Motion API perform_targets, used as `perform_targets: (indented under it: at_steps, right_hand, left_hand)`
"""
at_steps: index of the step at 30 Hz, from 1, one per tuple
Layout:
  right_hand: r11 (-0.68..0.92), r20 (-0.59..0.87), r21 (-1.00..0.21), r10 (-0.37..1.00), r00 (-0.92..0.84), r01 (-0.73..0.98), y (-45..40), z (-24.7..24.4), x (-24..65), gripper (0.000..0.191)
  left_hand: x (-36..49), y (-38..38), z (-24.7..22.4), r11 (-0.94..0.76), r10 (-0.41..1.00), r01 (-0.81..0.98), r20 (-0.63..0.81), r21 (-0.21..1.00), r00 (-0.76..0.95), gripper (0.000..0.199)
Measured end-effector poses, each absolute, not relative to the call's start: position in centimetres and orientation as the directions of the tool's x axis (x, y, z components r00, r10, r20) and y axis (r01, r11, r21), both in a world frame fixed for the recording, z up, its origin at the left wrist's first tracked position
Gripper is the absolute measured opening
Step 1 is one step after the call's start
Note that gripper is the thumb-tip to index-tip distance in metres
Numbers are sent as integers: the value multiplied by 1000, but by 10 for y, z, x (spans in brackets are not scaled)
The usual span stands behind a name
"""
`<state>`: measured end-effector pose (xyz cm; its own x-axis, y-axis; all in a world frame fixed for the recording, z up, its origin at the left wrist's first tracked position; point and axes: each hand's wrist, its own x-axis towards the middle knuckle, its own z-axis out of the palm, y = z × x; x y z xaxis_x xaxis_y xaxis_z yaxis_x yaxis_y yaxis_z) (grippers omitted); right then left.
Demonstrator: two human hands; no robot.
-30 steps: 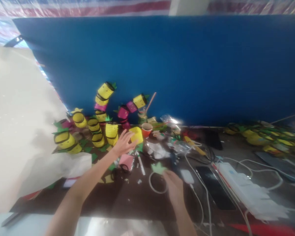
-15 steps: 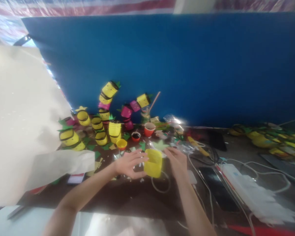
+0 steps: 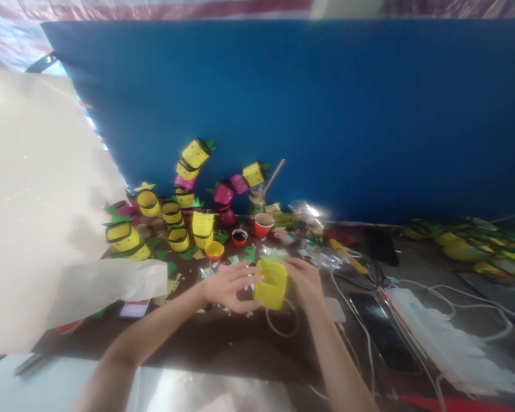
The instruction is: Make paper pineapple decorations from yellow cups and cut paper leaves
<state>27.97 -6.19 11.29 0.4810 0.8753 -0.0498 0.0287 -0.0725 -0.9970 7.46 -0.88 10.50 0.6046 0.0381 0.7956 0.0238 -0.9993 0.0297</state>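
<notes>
A yellow paper cylinder (image 3: 271,289), open at the top, is held above the table between my two hands. My left hand (image 3: 232,287) grips its left side, fingers along the upper part and thumb lower down. At its upper right rim, the bent fingers of my right hand (image 3: 304,280) touch the paper; their tips are partly hidden and blurred. Just behind the cylinder lies a pale green star-shaped paper piece (image 3: 275,253). A small yellow-lined cup (image 3: 214,250) and a small cup with dark contents (image 3: 239,237) stand beyond my left hand.
Yellow and magenta paper pineapples (image 3: 195,154) are stacked at the back left. A red cup (image 3: 264,225) stands before the blue panel (image 3: 304,114). Rightward lie a yellow cutter (image 3: 347,256), a dark phone (image 3: 384,332), cables and a white power strip (image 3: 438,337). Paper scraps litter the table.
The yellow cylinder has tilted slightly, and its right rim now meets my right fingertips, where a small gap showed before. The whole view has shifted a little.
</notes>
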Motion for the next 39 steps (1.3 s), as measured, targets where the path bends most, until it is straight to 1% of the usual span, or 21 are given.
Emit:
perform_targets:
  at_steps: [4,14,19,24,29,32,34,39]
  right_hand:
    - [-65,-69,-998,887,456,-25,-63,113,277,37]
    - [-52,-128,-979,912,390,-198,-62,113,273,26]
    - [-46,-147,-956,930,336,-291,-61,112,273,21]
    - [-35,-143,-945,938,316,-324,-62,115,271,18]
    - [-43,-147,-939,948,284,-340,-63,115,271,13]
    - [-10,-107,-927,965,238,-375,-61,113,272,10]
    - [19,-73,-920,973,219,-391,-59,109,274,12]
    - [54,-45,-927,966,253,-371,-58,91,284,13]
  left_hand:
    - [74,-9,107,-999,41,33,799,27,600,57]
    - [72,-10,109,-999,22,39,814,-1,581,61]
    - [72,-11,111,-998,16,54,823,-17,568,57]
    - [72,-12,113,-998,3,50,827,-30,563,56]
    - [71,-11,110,-999,19,47,822,-9,570,59]
    - [71,-10,106,-999,33,49,814,5,580,62]
    - [72,-10,105,-999,28,43,814,4,580,62]
    - [73,-11,104,-999,40,48,818,16,573,57]
